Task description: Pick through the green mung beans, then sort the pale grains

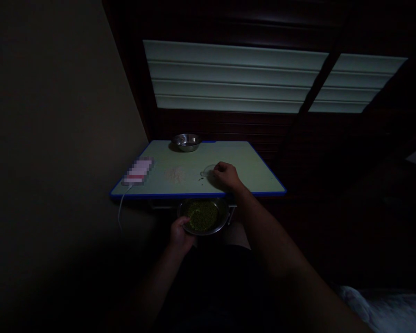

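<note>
My left hand (181,235) grips the near left rim of a metal bowl (223,212), with the thumb over the edge. Many small green beans (203,216), which look like mung beans, lie in this bowl, just below the table's front edge. Over the table, my right hand (226,174) is closed with its fingers curled together; what they hold, if anything, is hidden. Beside its fingertips is a clear round dish or lid (205,170), partly covered by the hand. A few dark specks (201,179) lie near it on the tabletop.
The pale table (229,152) has a blue edge. A second metal bowl (187,143) stands at its back left. A whitish patch of small grains (175,175) lies left of centre. A blurred-out phone-like object (137,171) with a white cable (119,210) rests at the left.
</note>
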Demonstrator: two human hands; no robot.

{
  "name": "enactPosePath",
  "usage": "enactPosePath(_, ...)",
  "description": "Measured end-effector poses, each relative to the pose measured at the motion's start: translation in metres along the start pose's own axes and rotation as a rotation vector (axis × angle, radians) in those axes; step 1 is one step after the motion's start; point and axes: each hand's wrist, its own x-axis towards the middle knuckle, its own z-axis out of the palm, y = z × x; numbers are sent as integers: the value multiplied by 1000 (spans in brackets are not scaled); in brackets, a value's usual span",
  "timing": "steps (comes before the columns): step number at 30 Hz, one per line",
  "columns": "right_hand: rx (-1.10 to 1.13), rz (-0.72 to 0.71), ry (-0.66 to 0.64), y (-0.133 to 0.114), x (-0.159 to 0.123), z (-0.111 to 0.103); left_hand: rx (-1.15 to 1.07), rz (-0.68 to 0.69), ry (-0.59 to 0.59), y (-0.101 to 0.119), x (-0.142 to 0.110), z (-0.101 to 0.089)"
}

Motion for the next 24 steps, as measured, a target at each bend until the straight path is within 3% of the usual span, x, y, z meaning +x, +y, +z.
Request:
enactPosePath(15, 107, -65, -101, 5, 2, 2, 5, 3, -4, -3, 7, -6)
enactPosePath(24, 115, -46, -74, 10, 4, 5, 23, -5, 23, -2, 5, -4)
